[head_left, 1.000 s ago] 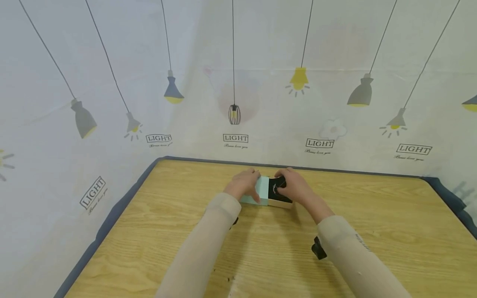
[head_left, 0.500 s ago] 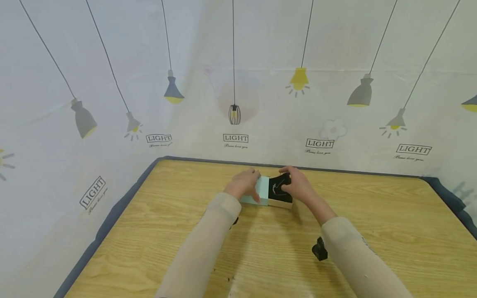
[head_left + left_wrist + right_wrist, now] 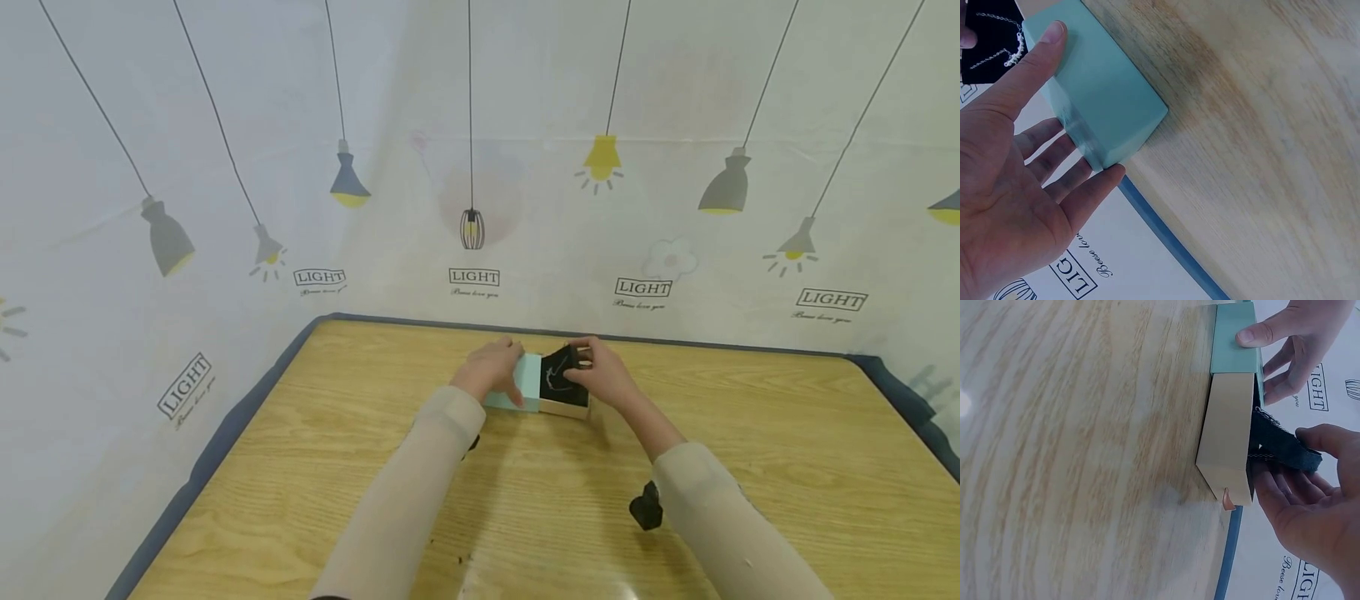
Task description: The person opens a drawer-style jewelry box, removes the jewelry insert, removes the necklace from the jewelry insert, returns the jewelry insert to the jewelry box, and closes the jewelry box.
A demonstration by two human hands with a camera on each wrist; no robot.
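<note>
A teal jewelry box sleeve [image 3: 530, 383] lies near the table's back edge, its cream drawer [image 3: 1229, 425] slid partly out to the right. My left hand [image 3: 489, 371] grips the sleeve, thumb on one face and fingers along the opposite side. In the drawer is a black insert pad [image 3: 557, 385] carrying a silver necklace [image 3: 1016, 50]. My right hand [image 3: 603, 375] pinches the pad's right end between thumb and fingers. That end is tilted up above the drawer rim, as the right wrist view shows, while the other end stays inside by the sleeve.
A small ribbon pull tab [image 3: 1228, 500] sticks out of the drawer's end. Behind the wooden table [image 3: 360, 467] hangs a white sheet [image 3: 540, 192] printed with lamps. Small dark specks [image 3: 461, 560] dot the table's front. Black wrist devices [image 3: 647, 506] hang under the sleeves.
My right hand has shifted slightly right and lifted the right end of the black pad, showing more of the necklace. The left hand and the box have stayed put.
</note>
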